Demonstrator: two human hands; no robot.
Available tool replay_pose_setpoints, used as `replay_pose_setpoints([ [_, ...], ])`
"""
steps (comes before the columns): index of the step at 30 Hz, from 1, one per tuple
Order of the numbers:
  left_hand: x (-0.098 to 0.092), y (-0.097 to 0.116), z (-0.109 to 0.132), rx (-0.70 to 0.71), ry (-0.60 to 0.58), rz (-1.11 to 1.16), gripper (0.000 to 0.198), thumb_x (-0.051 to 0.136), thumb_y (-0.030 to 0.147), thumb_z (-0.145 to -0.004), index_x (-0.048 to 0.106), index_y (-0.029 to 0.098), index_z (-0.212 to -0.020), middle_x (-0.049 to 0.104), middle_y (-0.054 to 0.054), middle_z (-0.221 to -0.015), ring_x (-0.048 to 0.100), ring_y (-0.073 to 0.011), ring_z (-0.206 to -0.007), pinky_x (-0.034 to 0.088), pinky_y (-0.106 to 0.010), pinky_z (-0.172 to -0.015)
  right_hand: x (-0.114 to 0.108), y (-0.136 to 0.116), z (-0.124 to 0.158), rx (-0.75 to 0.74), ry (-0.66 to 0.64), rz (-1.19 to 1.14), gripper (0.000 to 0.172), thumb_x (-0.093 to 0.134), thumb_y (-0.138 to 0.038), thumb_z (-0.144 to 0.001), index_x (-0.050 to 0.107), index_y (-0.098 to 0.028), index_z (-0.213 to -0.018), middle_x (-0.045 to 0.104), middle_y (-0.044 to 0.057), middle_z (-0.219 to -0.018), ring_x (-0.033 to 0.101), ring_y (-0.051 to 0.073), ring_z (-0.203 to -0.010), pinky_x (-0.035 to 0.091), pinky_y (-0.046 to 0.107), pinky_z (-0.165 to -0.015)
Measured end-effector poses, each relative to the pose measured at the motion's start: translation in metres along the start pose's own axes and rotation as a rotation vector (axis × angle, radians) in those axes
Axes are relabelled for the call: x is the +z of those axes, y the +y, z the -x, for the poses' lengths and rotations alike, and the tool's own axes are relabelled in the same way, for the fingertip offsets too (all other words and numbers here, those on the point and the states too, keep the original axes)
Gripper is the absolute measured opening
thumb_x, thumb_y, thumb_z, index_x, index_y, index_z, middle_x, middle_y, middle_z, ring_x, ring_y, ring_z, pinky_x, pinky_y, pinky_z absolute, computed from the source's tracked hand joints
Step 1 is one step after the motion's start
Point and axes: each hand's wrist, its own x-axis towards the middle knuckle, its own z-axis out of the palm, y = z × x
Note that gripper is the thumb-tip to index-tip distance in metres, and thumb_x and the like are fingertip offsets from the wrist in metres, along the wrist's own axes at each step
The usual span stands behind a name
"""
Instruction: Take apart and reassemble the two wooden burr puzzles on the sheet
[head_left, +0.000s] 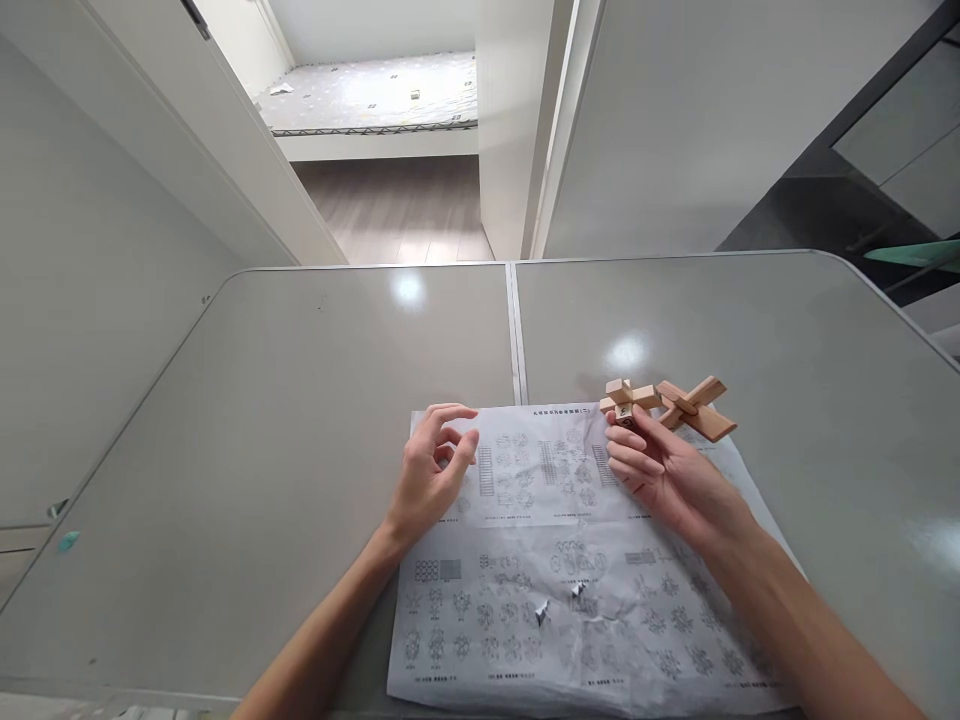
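At the upper right of a printed sheet [517,538], a small wooden block assembly [632,398] is pinched between the thumb and fingers of the right hand [636,440], its pale bars crossing one another and a dark mark showing on the end of one. Just beside it, to the right, sits a second wooden piece [694,410], made of flat, slant-ended bars crossed in an X; whether the two touch, or whether this one rests on anything, cannot be told. Over the sheet's upper left edge, the left hand [439,462] is released, fingers loosely bent and thumb apart from them. The sheet is creased and covered with rows of line diagrams, with two small raised white flaps [541,612] near its lower middle. Beneath it spreads a broad grey surface [300,420], shiny under the light, with a pale seam [515,335] running away from the sheet. Near the surface's left edge is a small teal thing [69,541]. Beyond the far edge, a doorway opens onto wood-look flooring [397,205] and a bed [375,95] with a patterned cover. At far right, a green object [911,256] stands out against dark panels.
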Motion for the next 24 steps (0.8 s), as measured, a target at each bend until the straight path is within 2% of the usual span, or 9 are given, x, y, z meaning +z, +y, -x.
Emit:
replay_pose_setpoints([
  [5,0.000,-0.003,0.000,0.011,-0.002,-0.007,0.017,0.060,0.034,-0.105,0.067,0.023,-0.114,0.060,-0.007,-0.124,0.065,-0.0086,-0.073,0.050,-0.020,-0.053,0.005,-0.002,0.001,0.018,0.017,-0.066,0.003,0.058,-0.020,-0.109,0.058,-0.018,-0.107,0.039,-0.008,-0.070,0.039,0.005,-0.044,0.045,0.015,-0.041],
  [9,0.001,-0.003,0.000,0.014,-0.008,-0.007,0.015,0.060,0.033,-0.104,0.067,0.022,-0.113,0.060,-0.007,-0.123,0.066,-0.0087,-0.073,0.048,-0.020,-0.052,0.010,0.001,0.002,0.013,0.024,-0.085,0.013,0.049,-0.021,-0.113,0.059,-0.016,-0.106,0.039,-0.008,-0.069,0.037,0.004,-0.043,0.043,0.015,-0.041],
  [13,0.001,-0.004,0.000,0.021,-0.004,-0.021,0.015,0.060,0.032,-0.104,0.067,0.022,-0.112,0.061,-0.006,-0.122,0.065,-0.0087,-0.073,0.047,-0.021,-0.053,0.016,0.021,0.003,-0.037,-0.006,0.000,0.021,0.067,-0.036,-0.106,0.061,-0.018,-0.100,0.037,-0.009,-0.068,0.032,0.004,-0.045,0.040,0.015,-0.042],
  [15,0.001,-0.005,0.000,0.024,-0.004,-0.034,0.015,0.061,0.032,-0.103,0.068,0.022,-0.112,0.062,-0.006,-0.121,0.065,-0.0090,-0.073,0.048,-0.022,-0.055,0.020,0.035,0.006,-0.062,-0.028,0.106,0.032,0.079,-0.046,-0.098,0.063,-0.019,-0.101,0.037,-0.009,-0.068,0.032,0.005,-0.048,0.038,0.016,-0.044],
  [17,0.001,-0.005,-0.001,0.024,-0.005,-0.045,0.015,0.061,0.033,-0.103,0.068,0.022,-0.112,0.063,-0.007,-0.121,0.064,-0.0095,-0.074,0.048,-0.022,-0.056,0.026,0.047,0.009,-0.053,-0.060,0.253,0.037,0.081,-0.052,-0.095,0.063,-0.019,-0.100,0.039,-0.008,-0.068,0.031,0.006,-0.050,0.035,0.018,-0.046],
  [20,0.000,-0.004,-0.001,0.013,-0.009,-0.070,0.017,0.062,0.034,-0.103,0.068,0.021,-0.112,0.068,-0.007,-0.115,0.064,-0.0103,-0.073,0.045,-0.021,-0.055,0.036,0.060,0.011,-0.084,-0.178,0.534,0.039,0.073,-0.058,-0.099,0.062,-0.020,-0.098,0.044,-0.007,-0.069,0.034,0.007,-0.051,0.031,0.022,-0.048],
  [24,-0.001,0.000,0.000,0.001,-0.029,-0.099,0.019,0.061,0.035,-0.103,0.069,0.021,-0.112,0.070,-0.003,-0.092,0.061,-0.0113,-0.066,0.043,-0.022,-0.054,0.040,0.065,0.003,-0.267,-0.344,0.931,0.037,0.059,-0.057,-0.107,0.060,-0.022,-0.094,0.046,-0.007,-0.065,0.038,0.011,-0.054,0.034,0.027,-0.054],
])
